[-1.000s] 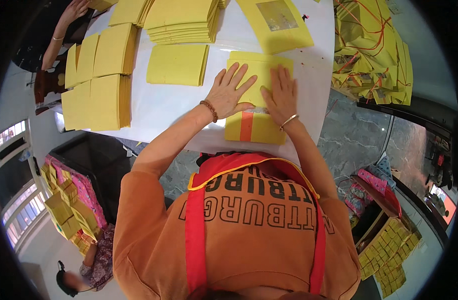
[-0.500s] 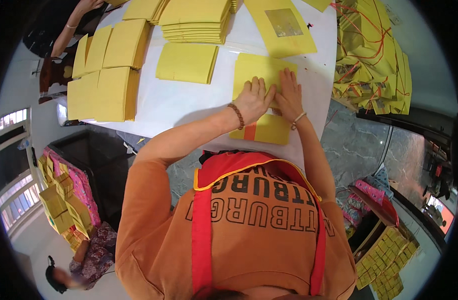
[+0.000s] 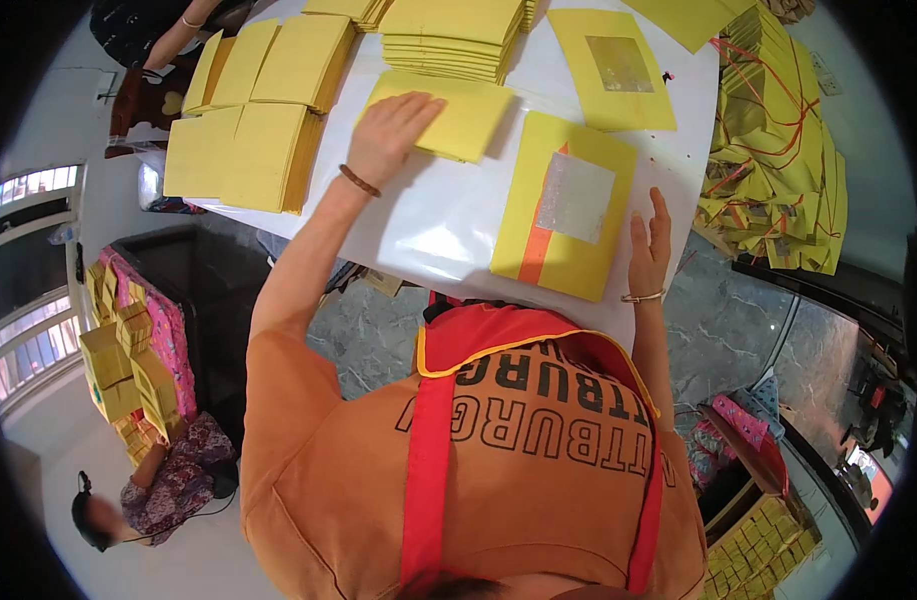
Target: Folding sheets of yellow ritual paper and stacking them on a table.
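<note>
My left hand (image 3: 390, 135) lies palm down with its fingers stretched over a folded yellow paper piece (image 3: 463, 118), on the small pile left of centre. Its thumb is hidden. Beside the right edge of a flat yellow paper sheet (image 3: 510, 235) my right hand (image 3: 651, 245) is open and holds nothing, thumb and fingers apart. That sheet carries an orange strip (image 3: 538, 235) and a pale, shiny rectangular patch (image 3: 578, 198). Farther back rests another yellow sheet (image 3: 578, 100) with a greyish rectangle.
Tall stacks of folded yellow paper (image 3: 278, 150) stand at the table's left, another stack (image 3: 446, 45) at the back. Bundles tied with red string (image 3: 768, 150) sit on the right. Another person's arm (image 3: 178, 40) shows far left; a second person (image 3: 183, 480) is lower left.
Both hands were pressing on the yellow paper in front of me. My left hand has moved left onto the small pile; the right has drawn back to the sheet's right side. The view has shifted.
</note>
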Motion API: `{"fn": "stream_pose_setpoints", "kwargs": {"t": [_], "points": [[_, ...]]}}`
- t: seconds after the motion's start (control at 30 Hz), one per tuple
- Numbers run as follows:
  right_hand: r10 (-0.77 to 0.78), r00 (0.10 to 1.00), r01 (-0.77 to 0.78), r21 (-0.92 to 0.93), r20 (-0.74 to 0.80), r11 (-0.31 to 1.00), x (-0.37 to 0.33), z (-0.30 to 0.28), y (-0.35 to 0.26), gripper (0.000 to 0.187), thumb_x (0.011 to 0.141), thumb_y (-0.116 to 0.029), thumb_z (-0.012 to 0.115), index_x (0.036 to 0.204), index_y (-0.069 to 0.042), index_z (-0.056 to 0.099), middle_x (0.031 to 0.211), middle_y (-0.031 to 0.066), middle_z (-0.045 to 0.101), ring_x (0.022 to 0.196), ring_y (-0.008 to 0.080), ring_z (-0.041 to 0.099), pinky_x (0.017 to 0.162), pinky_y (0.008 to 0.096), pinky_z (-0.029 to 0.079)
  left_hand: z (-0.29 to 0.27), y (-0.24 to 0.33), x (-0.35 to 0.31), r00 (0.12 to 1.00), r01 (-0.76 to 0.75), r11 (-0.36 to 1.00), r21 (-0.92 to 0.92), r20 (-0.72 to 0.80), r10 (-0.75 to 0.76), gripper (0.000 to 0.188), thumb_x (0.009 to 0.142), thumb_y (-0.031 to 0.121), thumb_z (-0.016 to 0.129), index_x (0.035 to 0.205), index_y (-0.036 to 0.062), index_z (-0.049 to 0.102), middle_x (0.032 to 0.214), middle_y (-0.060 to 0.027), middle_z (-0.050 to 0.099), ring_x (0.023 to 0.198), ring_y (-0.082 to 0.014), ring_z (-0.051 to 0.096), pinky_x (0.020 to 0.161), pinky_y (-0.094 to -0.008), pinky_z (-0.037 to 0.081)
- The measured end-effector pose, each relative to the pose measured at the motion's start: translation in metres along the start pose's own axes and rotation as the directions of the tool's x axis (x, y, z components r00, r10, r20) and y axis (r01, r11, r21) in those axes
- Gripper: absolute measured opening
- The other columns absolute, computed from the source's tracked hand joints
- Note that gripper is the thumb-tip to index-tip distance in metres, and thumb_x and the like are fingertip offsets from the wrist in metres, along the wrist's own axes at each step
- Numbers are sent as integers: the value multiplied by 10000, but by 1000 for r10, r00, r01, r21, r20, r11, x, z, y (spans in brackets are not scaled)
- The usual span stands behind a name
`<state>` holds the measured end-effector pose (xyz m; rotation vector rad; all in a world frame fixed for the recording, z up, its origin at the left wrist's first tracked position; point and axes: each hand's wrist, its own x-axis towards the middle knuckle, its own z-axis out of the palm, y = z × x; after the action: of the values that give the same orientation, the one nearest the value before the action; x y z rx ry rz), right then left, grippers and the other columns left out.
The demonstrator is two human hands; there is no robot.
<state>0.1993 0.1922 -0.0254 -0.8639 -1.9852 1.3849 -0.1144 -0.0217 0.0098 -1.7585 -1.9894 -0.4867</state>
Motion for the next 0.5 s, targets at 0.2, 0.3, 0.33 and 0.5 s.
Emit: {"fn": "stream_pose_setpoints", "kwargs": {"t": [0.2,0.3,0.33,0.5], "points": [[-37,999,40,-96,36,995,-3,6,9,405,887,-132,505,1268,-9,448,1298,145,461,1227,254,410,1026,347,301,23,-30,-30,985,33,990,138,162,-56,547,669,86,623,1203,158,530,1106,-79,571,1044,-232,534,872,-368,427],[4,999,-2,-50,43,999,-7,6,15,385,885,-128,511,1249,-9,469,1271,139,483,1193,251,443,1005,341,329,31,-31,-39,969,54,994,94,235,-75,652,620,79,668,1241,180,496,1150,-82,545,1072,-251,512,898,-381,408],[26,998,-25,-10,49,1000,-7,6,17,378,885,-127,512,1242,-6,476,1258,136,494,1173,250,461,992,336,345,33,-32,-43,965,58,996,64,253,-73,704,598,71,688,1259,186,478,1174,-85,530,1088,-261,499,910,-386,399],[31,996,-27,-50,85,998,-12,7,22,366,875,-110,530,1224,-7,494,1237,133,509,1131,251,491,962,318,375,24,-26,-36,896,112,993,45,428,-121,611,750,318,630,1305,169,423,1288,-127,437,1189,-293,407,979,-439,327]]}}
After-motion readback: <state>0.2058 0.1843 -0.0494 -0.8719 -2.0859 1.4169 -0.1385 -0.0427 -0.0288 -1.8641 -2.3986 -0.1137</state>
